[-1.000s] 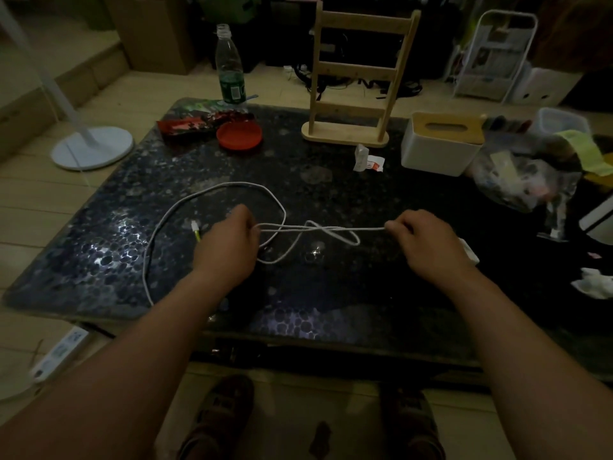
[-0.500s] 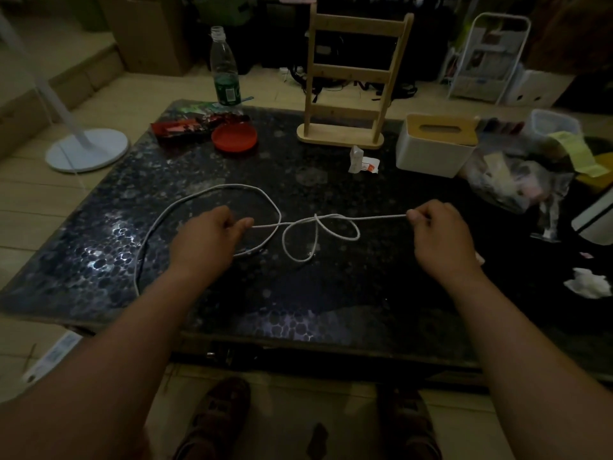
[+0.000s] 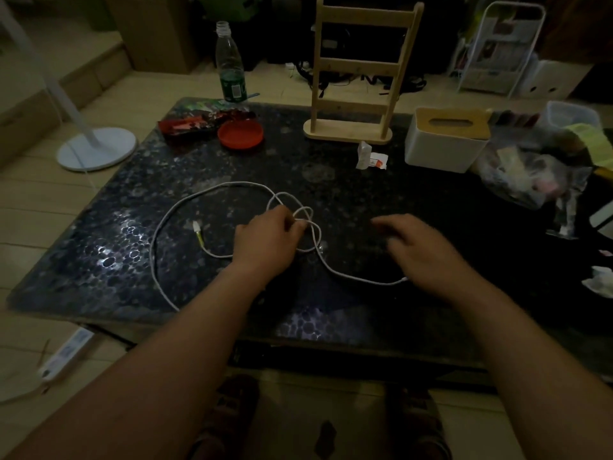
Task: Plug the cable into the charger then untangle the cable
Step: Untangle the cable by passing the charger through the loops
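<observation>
Two hands over a dark bench (image 3: 99, 254) with a glossy, speckled, pebble-patterned top. Left hand (image 3: 267, 242): fingers pinched on the tangled part of the cable (image 3: 172, 210). Right hand (image 3: 428, 250): blurred, fingers spread, grasping nothing, hovering just above the bench.

Cable: thin, white, round cord. One wide loop sweeps out to the left and runs toward the near edge of the bench; several small loops cross at the left fingertips; a further length curves right and passes under the right hand. Plug end (image 3: 198, 227), white with a yellowish collar, lies free on the bench inside the wide loop. Charger not identifiable from this view.

Far side of the bench, left to right:
- clear plastic bottle (image 3: 230, 63), green label, upright, no cap;
- red snack wrappers (image 3: 189, 124), crinkled;
- round red lid (image 3: 240, 134), shallow, flat on the bench;
- pale wooden rack (image 3: 361, 68), ladder-shaped, on an oval base;
- small white sachet (image 3: 370, 157);
- white box with wooden slotted top (image 3: 446, 141);
- clear plastic bag (image 3: 530, 167) of mixed items.

Floor, left: white round stand base (image 3: 96, 149); white power strip (image 3: 64, 355).
</observation>
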